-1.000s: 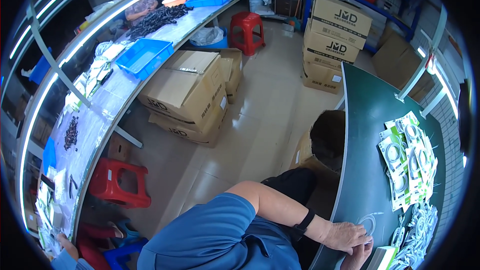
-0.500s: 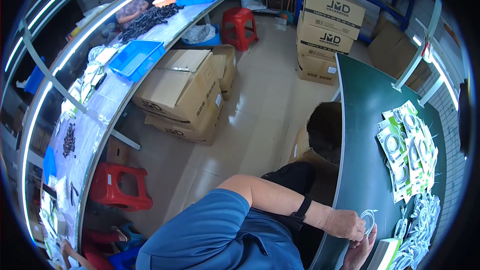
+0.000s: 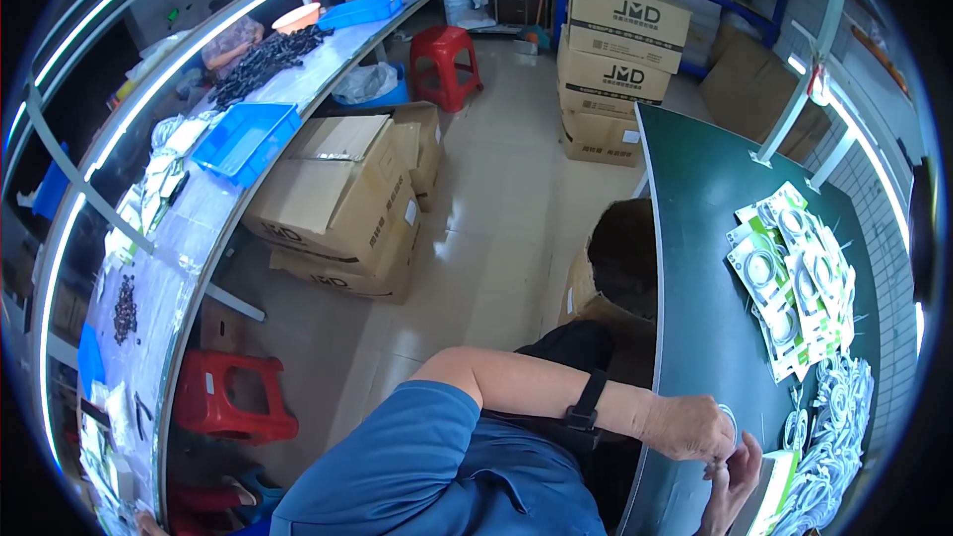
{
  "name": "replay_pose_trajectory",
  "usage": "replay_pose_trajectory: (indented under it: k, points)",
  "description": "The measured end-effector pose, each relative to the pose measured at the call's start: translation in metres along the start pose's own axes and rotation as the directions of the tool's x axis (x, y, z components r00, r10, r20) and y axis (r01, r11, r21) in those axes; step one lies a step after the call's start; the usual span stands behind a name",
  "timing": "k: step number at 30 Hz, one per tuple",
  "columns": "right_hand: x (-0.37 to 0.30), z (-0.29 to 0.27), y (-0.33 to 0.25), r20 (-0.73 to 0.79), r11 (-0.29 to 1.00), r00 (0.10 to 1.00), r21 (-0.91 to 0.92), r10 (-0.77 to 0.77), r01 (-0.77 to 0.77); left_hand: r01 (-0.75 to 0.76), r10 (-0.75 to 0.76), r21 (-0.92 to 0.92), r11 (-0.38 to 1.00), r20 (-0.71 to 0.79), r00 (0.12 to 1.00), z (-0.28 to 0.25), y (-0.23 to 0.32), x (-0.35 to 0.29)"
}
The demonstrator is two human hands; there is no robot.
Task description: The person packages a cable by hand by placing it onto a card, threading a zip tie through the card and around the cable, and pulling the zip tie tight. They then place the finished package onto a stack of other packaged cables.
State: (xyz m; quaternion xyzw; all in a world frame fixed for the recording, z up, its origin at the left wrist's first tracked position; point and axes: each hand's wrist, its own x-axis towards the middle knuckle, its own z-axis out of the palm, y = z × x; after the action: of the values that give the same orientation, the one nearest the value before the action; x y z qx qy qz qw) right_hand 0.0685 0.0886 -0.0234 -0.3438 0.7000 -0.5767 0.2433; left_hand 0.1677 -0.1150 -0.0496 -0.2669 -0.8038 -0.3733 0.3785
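Note:
My left hand (image 3: 690, 427), with a black band on its wrist, reaches across to the near end of the dark green table (image 3: 695, 268) and pinches a small coiled white cable (image 3: 732, 424). Just below it, my right hand (image 3: 733, 484) comes up from the lower edge and holds a green and white package (image 3: 769, 496) upright against the coil. More coiled white cables (image 3: 834, 437) lie loose to the right, and a spread of green and white packages (image 3: 794, 273) lies farther along the table.
An open brown carton (image 3: 620, 268) stands against the table's left edge. Stacked cardboard boxes (image 3: 347, 203) sit on the floor, with more boxes (image 3: 620, 60) at the back. A long bench (image 3: 179, 228) with a blue tray (image 3: 246, 139) runs along the left, and a red stool (image 3: 233, 397) stands under it.
The view has swung a little, so the room sits lower in the picture. My left hand has lifted slightly off the table with the coil, and my right hand has come up beside it.

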Motion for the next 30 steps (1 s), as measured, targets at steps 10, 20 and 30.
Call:
replay_pose_trajectory:
  k: [10,20,30]
  points:
    - [-0.027,0.005,-0.060,0.237,0.551,0.967,-0.797,-0.091,0.247,-0.008,0.016,-0.063,0.998,0.125,0.992,0.001,0.031,0.014]
    - [-0.092,-0.015,-0.051,-0.047,0.880,0.988,-0.449,0.148,-0.154,-0.163,0.234,-0.296,0.941,0.220,0.947,0.034,0.042,0.030]
    - [-0.100,-0.016,-0.071,-0.099,0.996,0.995,-0.082,0.018,-0.027,0.027,0.182,-0.508,0.861,0.357,0.916,0.014,0.028,0.077]
